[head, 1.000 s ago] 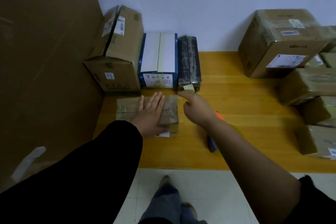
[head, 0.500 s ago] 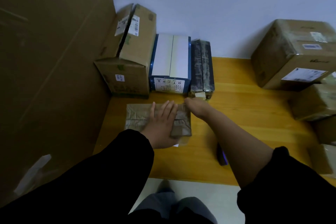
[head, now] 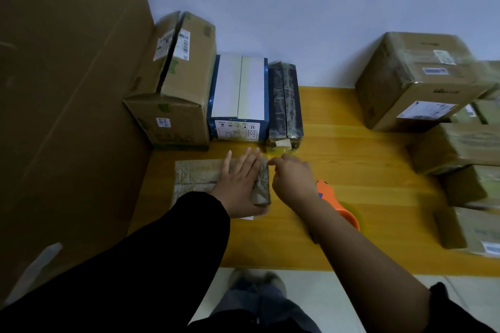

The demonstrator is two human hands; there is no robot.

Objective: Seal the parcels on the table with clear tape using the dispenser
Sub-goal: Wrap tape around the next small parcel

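While the left hand (head: 238, 186) lies flat on the brown parcel (head: 194, 173), its fingers straight and spread, the right hand (head: 292, 181) sits just beside the parcel's right edge. The right hand's fingers are curled, with thumb and forefinger brought together at the parcel's far right corner; whether they pinch anything I cannot tell.

The parcel is low and flat, and its brown wrapping is covered in wrinkled, shiny tape. It lies on the yellow wooden counter (head: 365, 170) near the front edge, in front of a row of three boxes. A white slip shows under its near edge.

The orange tape dispenser (head: 335, 203) rests on the counter to the right of the right wrist. The forearm partly hides it, and it bears a small blue mark.

The tall cardboard carton (head: 176, 94) carries white barcode labels on top and a small numbered sticker in front, all too blurred to read. The blue-and-white box (head: 238, 89) has a white panel of symbols, also unreadable. Beside it stands a dark taped package (head: 285, 100). The large carton (head: 416, 76) at right shows white labels and faint dark print.
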